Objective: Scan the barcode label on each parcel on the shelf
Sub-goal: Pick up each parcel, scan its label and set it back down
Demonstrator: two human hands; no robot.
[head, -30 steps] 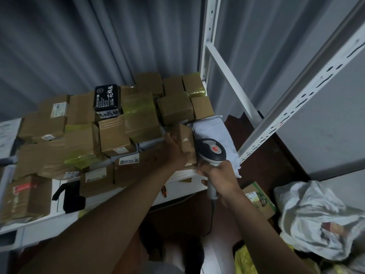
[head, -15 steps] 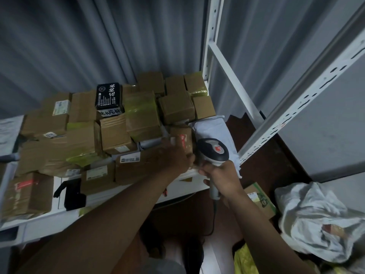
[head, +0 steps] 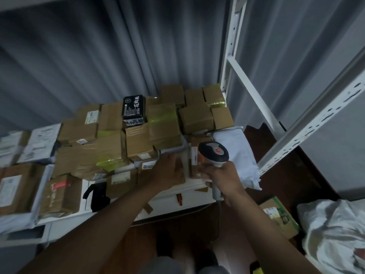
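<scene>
The right hand (head: 223, 175) clenches the scanner (head: 214, 155) handle; just left of its fingers, the left hand (head: 169, 175) grips a small parcel (head: 194, 155) at the shelf (head: 177, 196) edge. Stiff cardboard, likely light: hold its sides, label clear. Beyond, more boxes (head: 164, 123) lie piled.

Stacked brown boxes (head: 138, 141) crowd the shelf (head: 177, 196) ahead and left of the left hand (head: 169, 171). Right of the right hand (head: 223, 177), a white bag (head: 237, 153) and slanted white upright (head: 308, 123) block passage; below both hands, open floor.
</scene>
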